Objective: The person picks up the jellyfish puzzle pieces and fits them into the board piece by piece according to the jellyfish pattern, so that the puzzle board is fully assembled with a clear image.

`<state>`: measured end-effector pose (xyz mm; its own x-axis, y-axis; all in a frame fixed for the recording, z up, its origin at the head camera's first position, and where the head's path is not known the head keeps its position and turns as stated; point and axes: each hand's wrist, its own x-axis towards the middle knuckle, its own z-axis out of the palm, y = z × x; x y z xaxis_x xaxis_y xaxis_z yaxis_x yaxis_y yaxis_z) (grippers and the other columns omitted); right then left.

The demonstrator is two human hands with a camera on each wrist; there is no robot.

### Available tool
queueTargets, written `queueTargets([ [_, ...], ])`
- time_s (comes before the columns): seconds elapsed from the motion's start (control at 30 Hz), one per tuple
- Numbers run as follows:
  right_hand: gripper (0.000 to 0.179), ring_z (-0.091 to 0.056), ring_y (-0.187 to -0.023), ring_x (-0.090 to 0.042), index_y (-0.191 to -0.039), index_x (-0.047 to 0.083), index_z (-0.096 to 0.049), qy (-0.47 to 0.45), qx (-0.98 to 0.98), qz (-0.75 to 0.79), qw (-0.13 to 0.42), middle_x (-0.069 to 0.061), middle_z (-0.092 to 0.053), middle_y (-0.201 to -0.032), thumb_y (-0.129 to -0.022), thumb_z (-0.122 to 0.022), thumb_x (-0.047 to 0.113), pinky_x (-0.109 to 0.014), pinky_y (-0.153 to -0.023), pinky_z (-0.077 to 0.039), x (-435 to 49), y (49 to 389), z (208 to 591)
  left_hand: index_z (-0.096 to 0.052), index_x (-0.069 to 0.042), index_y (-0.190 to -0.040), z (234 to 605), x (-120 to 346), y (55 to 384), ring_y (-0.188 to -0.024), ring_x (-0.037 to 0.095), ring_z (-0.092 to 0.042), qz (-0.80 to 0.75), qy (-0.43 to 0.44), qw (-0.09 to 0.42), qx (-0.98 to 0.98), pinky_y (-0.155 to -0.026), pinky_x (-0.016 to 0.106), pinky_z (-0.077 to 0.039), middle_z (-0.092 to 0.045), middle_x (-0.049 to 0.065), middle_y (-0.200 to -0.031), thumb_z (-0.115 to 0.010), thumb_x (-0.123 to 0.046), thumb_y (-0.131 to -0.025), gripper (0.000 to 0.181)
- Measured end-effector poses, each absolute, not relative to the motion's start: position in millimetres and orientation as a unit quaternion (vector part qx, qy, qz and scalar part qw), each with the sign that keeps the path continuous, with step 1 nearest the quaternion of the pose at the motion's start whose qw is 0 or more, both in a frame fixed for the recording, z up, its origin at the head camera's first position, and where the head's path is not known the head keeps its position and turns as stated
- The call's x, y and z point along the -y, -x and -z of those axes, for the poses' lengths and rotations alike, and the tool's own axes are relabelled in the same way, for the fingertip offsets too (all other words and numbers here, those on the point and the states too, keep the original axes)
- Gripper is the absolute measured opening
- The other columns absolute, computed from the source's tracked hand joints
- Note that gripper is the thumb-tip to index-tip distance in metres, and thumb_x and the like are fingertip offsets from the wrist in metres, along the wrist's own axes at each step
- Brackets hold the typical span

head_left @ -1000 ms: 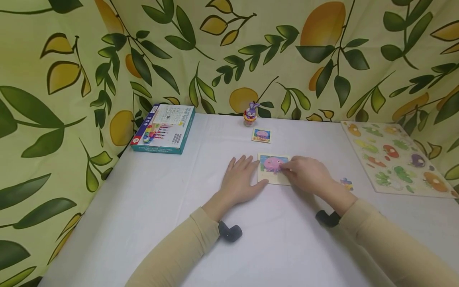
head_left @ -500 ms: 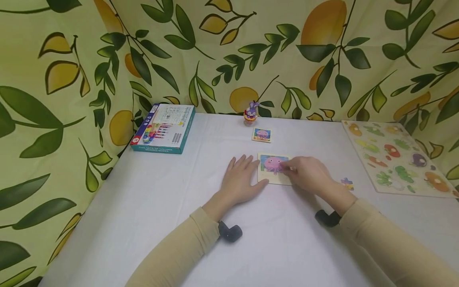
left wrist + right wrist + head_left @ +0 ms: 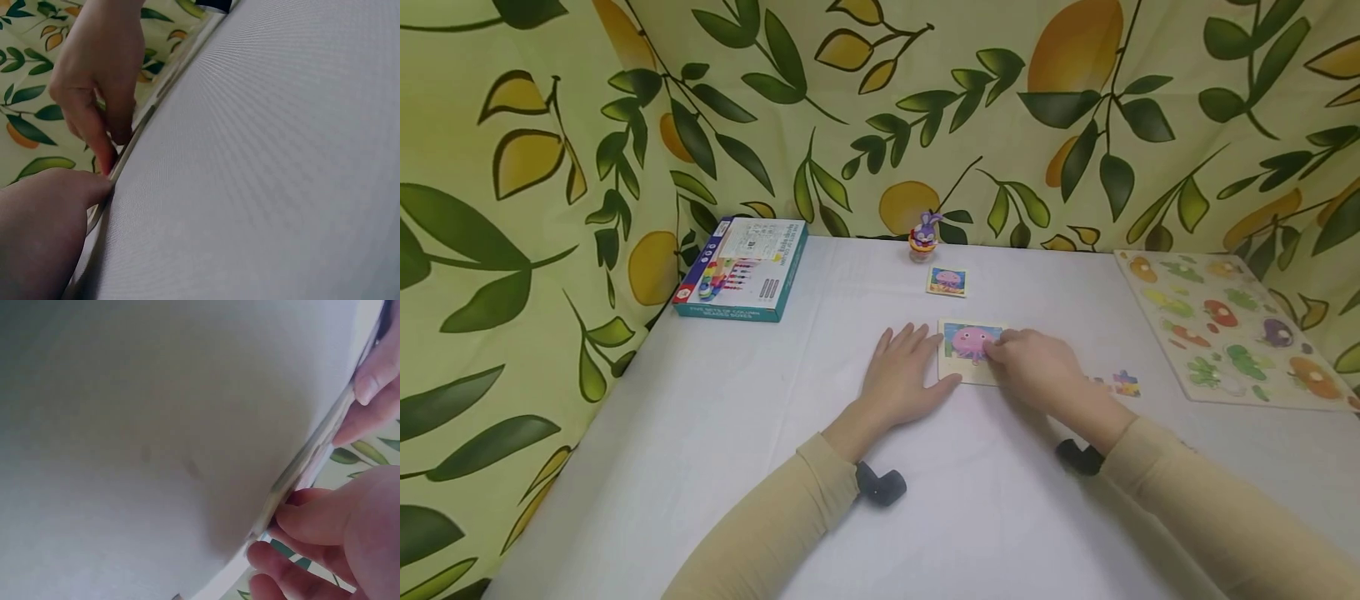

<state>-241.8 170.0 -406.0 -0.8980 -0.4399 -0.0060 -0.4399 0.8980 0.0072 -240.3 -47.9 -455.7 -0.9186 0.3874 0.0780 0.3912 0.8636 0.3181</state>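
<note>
A small jigsaw board with a pink octopus picture lies flat on the white table in the head view. My left hand rests spread at its left side, fingertips touching the left edge and thumb at the lower left corner. At the board's right part, my right hand has its fingers curled, with thumb and forefinger together on a puzzle piece that they mostly cover. The right wrist view shows the right thumb against the board's edge. Loose puzzle pieces lie to the right, partly behind the right wrist.
Beyond the board are a small octopus picture card and a purple rabbit figurine. A boxed bead set stands at the back left. A vegetable peg puzzle lies on the right. Patterned cloth hangs behind.
My right fingers have moved slightly down and left over the board's right part, and the tilted piece seen between them is now mostly hidden. More loose pieces show by the right wrist. The left hand stays.
</note>
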Motion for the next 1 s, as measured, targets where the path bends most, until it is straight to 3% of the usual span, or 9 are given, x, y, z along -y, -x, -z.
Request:
queueTargets([
  [0.17, 0.029, -0.066, -0.089, -0.029, -0.125, 0.008, -0.075, 0.213, -0.976, 0.032, 0.009, -0.011, -0.073, -0.103, -0.096, -0.073, 0.013, -0.047, -0.079, -0.061, -176.0, 245.8, 407.5, -0.047, -0.018, -0.155, 455.3, 46.9, 239.5, -0.154, 0.025, -0.023, 0.168, 0.204, 0.007, 0.964, -0.126, 0.047, -0.005, -0.038, 0.005, -0.163, -0.049, -0.065, -0.098, 0.074],
  [0.4, 0.028, -0.066, -0.105, -0.034, -0.121, 0.01, -0.076, 0.151, -0.976, 0.146, 0.054, -0.014, -0.073, -0.116, -0.094, -0.072, 0.011, -0.056, -0.092, -0.054, -188.5, 257.5, 402.5, -0.047, -0.018, -0.155, 454.3, 46.4, 237.8, -0.154, 0.025, -0.023, 0.171, 0.201, 0.009, 0.965, -0.126, 0.048, -0.006, -0.038, 0.005, -0.163, -0.049, -0.065, -0.098, 0.074],
  [0.73, 0.028, -0.064, -0.096, -0.028, -0.123, 0.01, -0.074, 0.106, -0.972, 0.199, 0.065, -0.011, -0.072, -0.113, -0.096, -0.071, 0.02, -0.045, -0.08, -0.056, -209.6, 257.6, 402.8, -0.047, -0.018, -0.155, 455.0, 46.3, 237.6, -0.154, 0.025, -0.023, 0.174, 0.196, 0.006, 0.965, -0.126, 0.047, -0.004, -0.038, 0.005, -0.163, -0.049, -0.065, -0.098, 0.074],
  [1.0, 0.028, -0.061, -0.064, -0.018, -0.123, 0.006, -0.072, 0.084, -0.966, 0.23, 0.088, -0.012, -0.071, -0.104, -0.097, -0.07, 0.017, -0.031, -0.057, -0.054, -230.3, 250.9, 402.5, -0.048, -0.018, -0.155, 454.3, 46.8, 237.8, -0.154, 0.025, -0.024, 0.172, 0.197, 0.007, 0.965, -0.126, 0.047, -0.005, -0.038, 0.005, -0.163, -0.05, -0.064, -0.098, 0.074],
])
